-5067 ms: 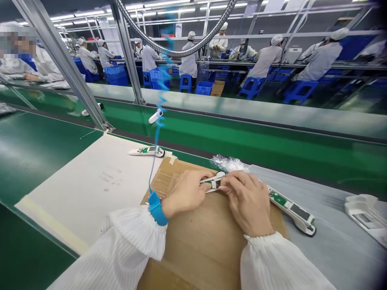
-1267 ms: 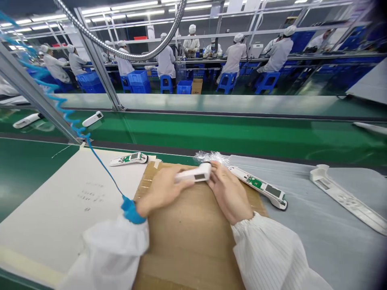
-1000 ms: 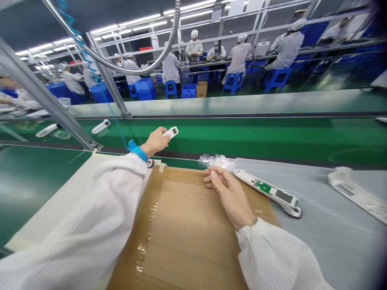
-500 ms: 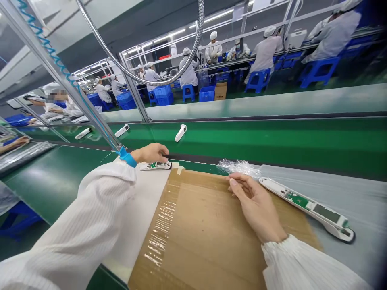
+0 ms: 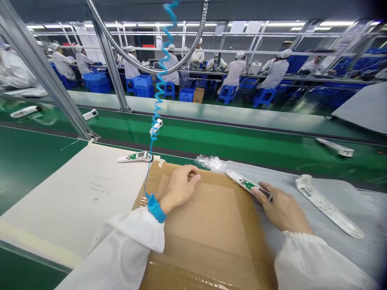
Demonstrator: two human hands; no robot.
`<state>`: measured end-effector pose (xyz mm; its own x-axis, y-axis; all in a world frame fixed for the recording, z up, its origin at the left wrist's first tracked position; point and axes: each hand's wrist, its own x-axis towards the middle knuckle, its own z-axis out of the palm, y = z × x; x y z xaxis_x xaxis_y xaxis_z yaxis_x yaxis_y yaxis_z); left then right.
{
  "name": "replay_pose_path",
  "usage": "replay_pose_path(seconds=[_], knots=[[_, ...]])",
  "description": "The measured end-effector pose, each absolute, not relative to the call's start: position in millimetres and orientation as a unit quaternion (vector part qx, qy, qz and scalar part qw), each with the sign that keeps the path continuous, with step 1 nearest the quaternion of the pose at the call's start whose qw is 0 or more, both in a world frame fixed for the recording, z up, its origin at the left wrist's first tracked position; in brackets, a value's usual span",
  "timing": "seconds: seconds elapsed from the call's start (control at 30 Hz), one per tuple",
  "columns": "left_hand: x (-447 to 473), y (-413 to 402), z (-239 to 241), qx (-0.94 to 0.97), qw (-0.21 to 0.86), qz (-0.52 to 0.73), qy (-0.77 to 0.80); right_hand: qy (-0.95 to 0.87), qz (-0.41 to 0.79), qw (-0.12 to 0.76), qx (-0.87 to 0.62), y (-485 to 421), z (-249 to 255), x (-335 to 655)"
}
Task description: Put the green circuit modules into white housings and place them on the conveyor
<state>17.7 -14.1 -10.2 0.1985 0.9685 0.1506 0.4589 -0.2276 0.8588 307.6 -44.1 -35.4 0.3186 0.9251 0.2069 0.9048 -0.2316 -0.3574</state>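
My right hand [image 5: 282, 207] has its thumb and fingers around a long white device housing [image 5: 237, 177] with a green circuit board and dark screen, at the right edge of the cardboard. Part of that housing is hidden under the fingers. Over the cardboard sheet [image 5: 208, 229], my left hand [image 5: 179, 187] is loosely curled, with a gap between thumb and fingers and nothing visible in it. A blue wrist strap [image 5: 156, 208] with a coiled cord is on the left wrist. A similar housing with a circuit board [image 5: 133, 157] lies beyond the left hand.
An empty-looking white shell [image 5: 329, 207] lies on grey plastic sheeting at right. Crumpled clear film [image 5: 211, 162] sits behind the cardboard. Several white devices rest on the green conveyor [image 5: 229, 141]. A metal post [image 5: 51, 76] stands at left; a flexible metal hose [image 5: 160, 71] hangs overhead.
My left hand has moved from above the left housing to over the cardboard. My right hand has gone from the cardboard onto the right housing. The view has turned rightward and levelled.
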Motion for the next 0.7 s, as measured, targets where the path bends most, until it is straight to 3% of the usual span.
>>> replay_pose_path(seconds=[0.13, 0.37, 0.5, 0.7], knots=[[30.8, -24.4, -25.7, 0.712, 0.354, 0.383, 0.470, -0.643, 0.106, 0.167, -0.740, -49.8, -35.6, 329.6], [27.2, -34.2, -19.7, 0.782, 0.251, 0.408, 0.398, -0.734, 0.054, 0.206, -0.644, -49.4, -0.3, 275.3], [33.9, -42.5, -17.2, 0.835, 0.217, 0.276, 0.424, -0.811, 0.117, 0.235, -0.523, -44.4, 13.6, 224.1], [27.6, -37.7, -12.5, 0.788, 0.303, 0.194, 0.500, -0.722, 0.098, 0.324, -0.603, -39.6, 6.5, 231.0]])
